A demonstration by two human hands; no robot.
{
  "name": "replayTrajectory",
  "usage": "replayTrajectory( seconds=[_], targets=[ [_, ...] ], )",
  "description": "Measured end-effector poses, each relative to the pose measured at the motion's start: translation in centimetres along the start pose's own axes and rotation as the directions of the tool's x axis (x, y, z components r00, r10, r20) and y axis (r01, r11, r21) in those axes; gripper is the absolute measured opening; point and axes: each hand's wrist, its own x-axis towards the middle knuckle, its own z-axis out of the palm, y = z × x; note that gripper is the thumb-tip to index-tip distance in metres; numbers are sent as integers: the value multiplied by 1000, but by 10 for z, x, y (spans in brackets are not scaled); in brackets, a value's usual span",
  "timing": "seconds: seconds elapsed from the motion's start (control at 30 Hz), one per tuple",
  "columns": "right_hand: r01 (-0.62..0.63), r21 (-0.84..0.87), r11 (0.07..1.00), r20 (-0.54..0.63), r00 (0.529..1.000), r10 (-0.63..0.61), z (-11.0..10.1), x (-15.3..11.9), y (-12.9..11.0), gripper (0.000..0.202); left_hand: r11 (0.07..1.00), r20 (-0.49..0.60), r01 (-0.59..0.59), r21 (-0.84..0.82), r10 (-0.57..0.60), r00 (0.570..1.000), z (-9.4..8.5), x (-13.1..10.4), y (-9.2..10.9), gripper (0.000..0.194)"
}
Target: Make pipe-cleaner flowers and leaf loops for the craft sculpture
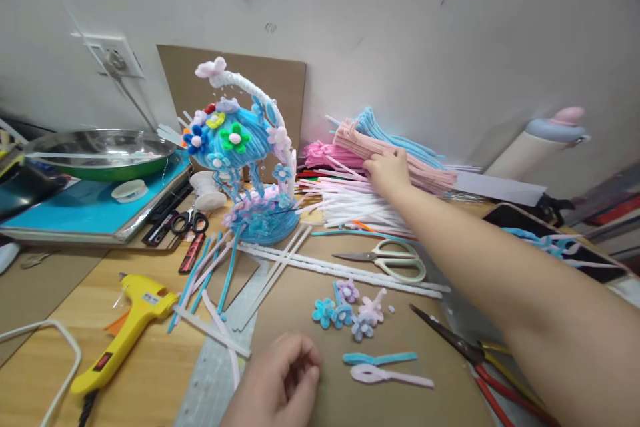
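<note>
My right hand [387, 172] reaches to the back of the table, its fingers closed on the pile of pipe cleaners beside the pink bundle [425, 170]; what they pinch is too small to make out. Curled, my left hand [280, 377] rests at the front edge, and nothing shows in it. Several small fuzzy flowers [370, 310] lie on the brown board. In front of them are a blue folded pipe cleaner [380, 358] and a lilac looped one [393, 375]. A blue jellyfish-like ornament [233, 140] with flowers hangs from a white curved stand.
Green-handled scissors [400, 260] and red-handled pliers [465, 347] lie on the right side. A yellow glue gun [127, 327] is at left, with a metal pan [100, 147] behind it. A bottle [535, 140] leans at back right.
</note>
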Motion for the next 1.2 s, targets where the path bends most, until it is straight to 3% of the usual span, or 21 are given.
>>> replayTrajectory(
  seconds=[0.17,0.33,0.63,0.77,0.9,1.03,1.1,1.2],
  targets=[
    [-4,113,994,-79,997,13,7,-3,-2,19,999,28,-9,31,8,1000,0,1,-2,11],
    [-81,336,938,-92,989,118,8,12,12,24,999,27,-19,46,17,999,1,1,-5,10],
    [-224,727,649,-63,919,389,-16,24,48,32,994,96,-39,98,30,995,-3,1,-1,10],
    [-206,814,543,-87,881,464,-41,25,59,38,996,39,-51,75,48,998,0,0,-4,10],
    [-125,858,498,-180,835,519,-81,18,64,44,995,21,-66,69,65,998,2,-1,-7,11],
    [-4,846,534,-344,760,551,-135,-6,69,39,994,23,-91,64,90,996,1,-1,-7,11],
    [42,779,626,-460,717,524,-161,-27,74,40,992,18,-106,62,105,994,1,-2,-5,13],
    [-17,699,715,-235,939,252,-188,-75,74,38,992,7,-113,57,112,994,0,-4,0,14]
  ],
)
